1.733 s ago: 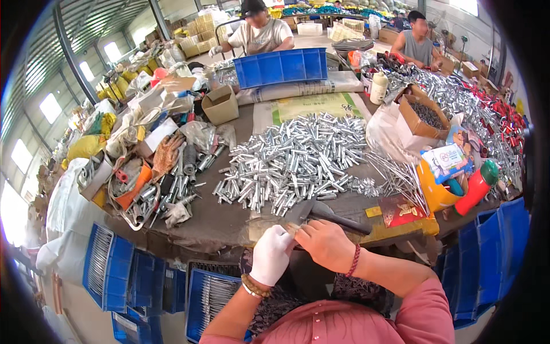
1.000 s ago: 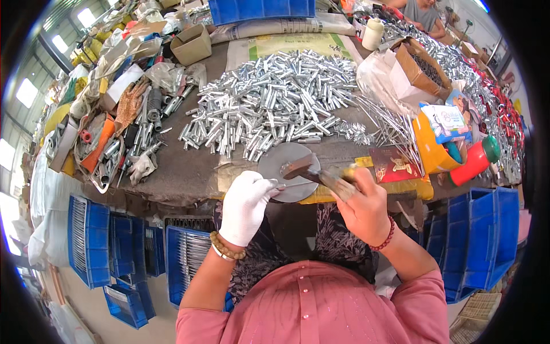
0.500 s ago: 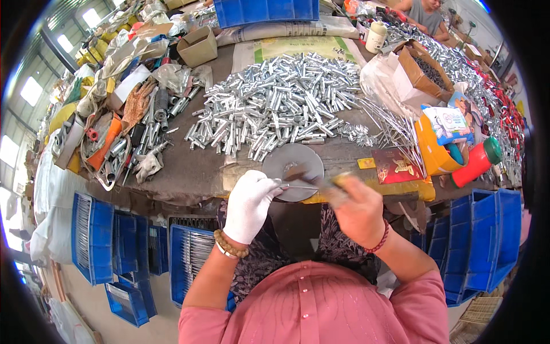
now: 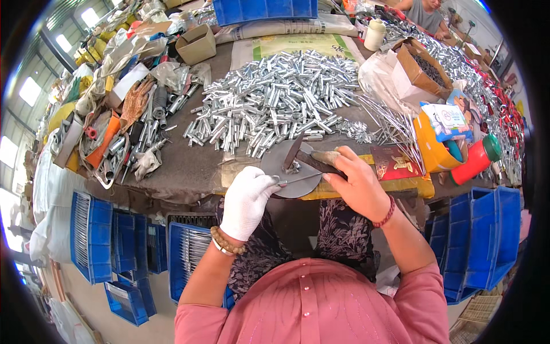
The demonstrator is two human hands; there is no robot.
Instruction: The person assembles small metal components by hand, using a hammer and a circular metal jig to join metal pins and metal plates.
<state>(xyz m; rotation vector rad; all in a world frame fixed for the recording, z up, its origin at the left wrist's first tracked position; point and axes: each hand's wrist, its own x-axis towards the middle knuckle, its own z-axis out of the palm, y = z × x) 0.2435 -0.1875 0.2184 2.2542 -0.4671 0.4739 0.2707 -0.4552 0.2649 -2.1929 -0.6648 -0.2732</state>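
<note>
My left hand (image 4: 247,198), in a white knit glove, pinches a thin metal rod (image 4: 305,178) over a round grey metal plate (image 4: 270,165) at the bench's front edge. My bare right hand (image 4: 359,182) is closed around the handle of a hammer (image 4: 294,150). The hammer's dark head is low over the middle of the plate, by a small metal piece whose shape I cannot make out. The rod's right end reaches my right thumb; whether they touch I cannot tell. Just beyond the plate lies a big heap of silvery metal tubes (image 4: 275,103).
Long thin rods (image 4: 389,126) and a red card (image 4: 395,163) lie to the right, near an orange container (image 4: 432,143) and a red bottle (image 4: 475,160). Tools and gloves clutter the left. Blue bins (image 4: 195,252) stand below the bench. Another person (image 4: 427,17) sits at far right.
My right hand, blurred before, has moved slightly up and now shows clearly with the hammer. The hammer head stands upright over the plate. My left hand keeps the rod in nearly the same place.
</note>
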